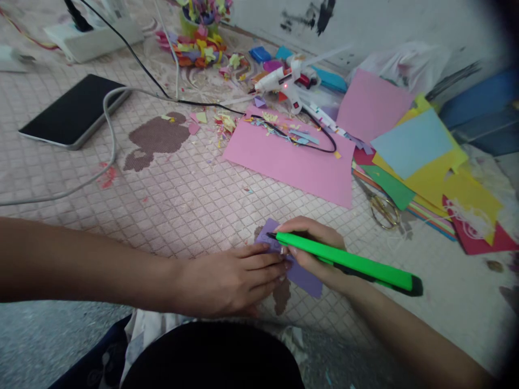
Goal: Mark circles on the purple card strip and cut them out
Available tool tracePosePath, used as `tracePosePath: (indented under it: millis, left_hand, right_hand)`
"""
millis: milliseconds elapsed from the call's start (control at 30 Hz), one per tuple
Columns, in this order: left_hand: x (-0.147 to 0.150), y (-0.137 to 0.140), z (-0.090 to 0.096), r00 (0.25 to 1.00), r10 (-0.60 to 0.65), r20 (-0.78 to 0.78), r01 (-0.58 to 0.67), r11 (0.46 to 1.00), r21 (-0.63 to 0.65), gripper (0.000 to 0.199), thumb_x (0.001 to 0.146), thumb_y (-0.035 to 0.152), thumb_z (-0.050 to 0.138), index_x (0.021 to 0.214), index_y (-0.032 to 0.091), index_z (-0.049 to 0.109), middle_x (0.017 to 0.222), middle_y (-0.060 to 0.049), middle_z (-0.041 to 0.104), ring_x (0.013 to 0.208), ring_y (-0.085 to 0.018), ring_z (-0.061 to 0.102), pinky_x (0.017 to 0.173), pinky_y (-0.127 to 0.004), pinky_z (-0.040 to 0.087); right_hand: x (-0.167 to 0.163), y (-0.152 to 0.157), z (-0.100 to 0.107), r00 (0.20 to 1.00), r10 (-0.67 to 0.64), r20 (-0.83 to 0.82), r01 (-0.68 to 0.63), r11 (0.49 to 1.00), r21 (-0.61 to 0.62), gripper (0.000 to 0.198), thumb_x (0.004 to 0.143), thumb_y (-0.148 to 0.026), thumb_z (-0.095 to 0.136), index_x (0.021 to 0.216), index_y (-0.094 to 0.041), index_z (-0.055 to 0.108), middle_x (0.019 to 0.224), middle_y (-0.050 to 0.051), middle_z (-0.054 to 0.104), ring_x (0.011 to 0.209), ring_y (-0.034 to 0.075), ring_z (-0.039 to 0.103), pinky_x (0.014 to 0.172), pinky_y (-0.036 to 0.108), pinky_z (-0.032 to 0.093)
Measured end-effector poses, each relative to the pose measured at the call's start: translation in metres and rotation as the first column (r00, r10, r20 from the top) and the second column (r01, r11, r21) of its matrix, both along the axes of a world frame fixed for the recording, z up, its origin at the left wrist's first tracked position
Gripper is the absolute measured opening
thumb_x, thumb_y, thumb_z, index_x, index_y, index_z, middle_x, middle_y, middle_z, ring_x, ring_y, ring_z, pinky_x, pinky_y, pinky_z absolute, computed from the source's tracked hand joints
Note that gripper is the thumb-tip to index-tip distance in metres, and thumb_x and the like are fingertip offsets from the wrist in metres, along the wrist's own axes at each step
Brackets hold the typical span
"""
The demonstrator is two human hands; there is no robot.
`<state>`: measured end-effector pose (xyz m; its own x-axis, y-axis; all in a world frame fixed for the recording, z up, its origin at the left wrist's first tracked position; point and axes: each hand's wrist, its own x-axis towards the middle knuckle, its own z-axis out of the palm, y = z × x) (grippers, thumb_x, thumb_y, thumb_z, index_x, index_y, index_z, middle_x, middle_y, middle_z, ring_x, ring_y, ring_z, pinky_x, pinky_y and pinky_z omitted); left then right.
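Observation:
A small strip of purple paper point(305, 276) lies on the patterned cloth close to my body, with faint outlines drawn near its upper end. My left hand point(239, 276) rests flat across the strip's left side, fingers stretched out over it. In my right hand point(314, 246) is a bright green pen point(352, 258), pinched near its front. The black tip touches or hovers just above the purple paper by the outlines; I cannot tell which. The pen's black rear end points to the lower right. My fingers cover the middle of the strip.
A pink sheet point(292, 165) with paper scraps lies ahead, behind it a white glue gun point(279, 81) with a lit red light. Scissors point(383, 209) and coloured paper point(413, 143) are at right. A black tablet-like device point(75, 111), cables and a power strip point(95, 40) occupy the left.

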<state>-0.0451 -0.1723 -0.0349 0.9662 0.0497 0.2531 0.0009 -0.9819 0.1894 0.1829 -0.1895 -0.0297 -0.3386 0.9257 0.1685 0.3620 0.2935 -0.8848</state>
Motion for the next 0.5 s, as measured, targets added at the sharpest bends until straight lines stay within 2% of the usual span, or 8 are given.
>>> tracePosePath:
  millis: [233, 500]
  left_hand:
    - [0.0000, -0.0005, -0.0003, 1.000, -0.001, -0.015, 0.001, 1.000, 0.002, 0.047, 0.100, 0.038, 0.042, 0.133, 0.007, 0.054, 0.147, -0.014, 0.047, 0.138, -0.025, 0.042, 0.120, -0.039, 0.027]
    - [0.0002, -0.0010, 0.0000, 1.000, 0.007, 0.012, -0.007, 0.999, -0.042, 0.047, 0.097, 0.037, 0.051, 0.132, 0.006, 0.055, 0.144, -0.016, 0.049, 0.137, -0.025, 0.044, 0.119, -0.039, 0.028]
  right_hand:
    - [-0.0008, 0.0003, -0.0028, 1.000, -0.016, 0.007, 0.016, 1.000, 0.023, 0.025, 0.082, -0.012, 0.061, 0.102, -0.025, 0.067, 0.091, 0.001, 0.069, 0.078, 0.015, 0.064, 0.071, 0.029, 0.054]
    - [-0.0003, 0.0017, -0.0039, 1.000, -0.015, 0.015, 0.014, 1.000, 0.025, 0.026, 0.082, -0.012, 0.062, 0.103, -0.025, 0.067, 0.093, 0.000, 0.069, 0.081, 0.015, 0.064, 0.072, 0.028, 0.054]
